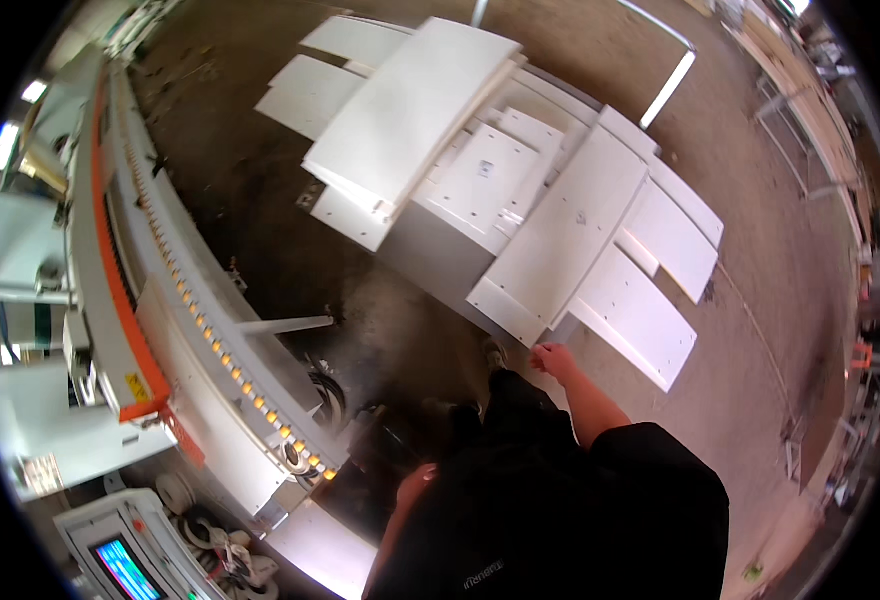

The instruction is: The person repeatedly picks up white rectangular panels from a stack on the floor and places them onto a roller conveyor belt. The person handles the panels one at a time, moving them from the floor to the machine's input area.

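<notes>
Beside the black shirt (pixel 580 500), the left hand (pixel 417 485) hangs partly hidden; I can't tell how open it is or whether it holds anything. Farther out, the right hand (pixel 553 362) has its fingers curled in, right by the near corner of a long, flat white panel (pixel 565 235); gripping or not, I can't tell. Beyond, smooth rectangular boards (pixel 415 100) overlap on a grey-sided stack (pixel 435 250).

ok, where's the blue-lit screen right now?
Head view, lower left: the blue-lit screen is set in the pale control box, left of the pile of rolls, below the orange-edged machine.
</notes>
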The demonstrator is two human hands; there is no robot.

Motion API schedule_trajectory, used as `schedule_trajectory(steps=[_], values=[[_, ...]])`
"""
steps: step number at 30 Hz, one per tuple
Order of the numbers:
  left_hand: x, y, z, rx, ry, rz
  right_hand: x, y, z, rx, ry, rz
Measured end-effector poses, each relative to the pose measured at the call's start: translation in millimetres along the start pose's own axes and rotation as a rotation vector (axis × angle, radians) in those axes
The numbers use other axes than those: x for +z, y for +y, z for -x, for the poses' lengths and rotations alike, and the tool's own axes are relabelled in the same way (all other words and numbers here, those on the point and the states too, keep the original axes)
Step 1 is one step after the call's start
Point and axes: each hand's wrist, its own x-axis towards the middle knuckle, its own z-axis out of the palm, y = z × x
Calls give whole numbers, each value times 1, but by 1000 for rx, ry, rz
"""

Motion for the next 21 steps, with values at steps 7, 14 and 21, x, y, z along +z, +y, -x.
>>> schedule_trajectory(steps=[7,14,21], values=[[-27,52,4,-319,59,-38,-12,23,-66,56,222,83],[-3,59,11,-529,50,345,-50,119,-214,147,688,22],[25,82,-12,-505,-28,-160,-60,88,-231,418,528,-526]])
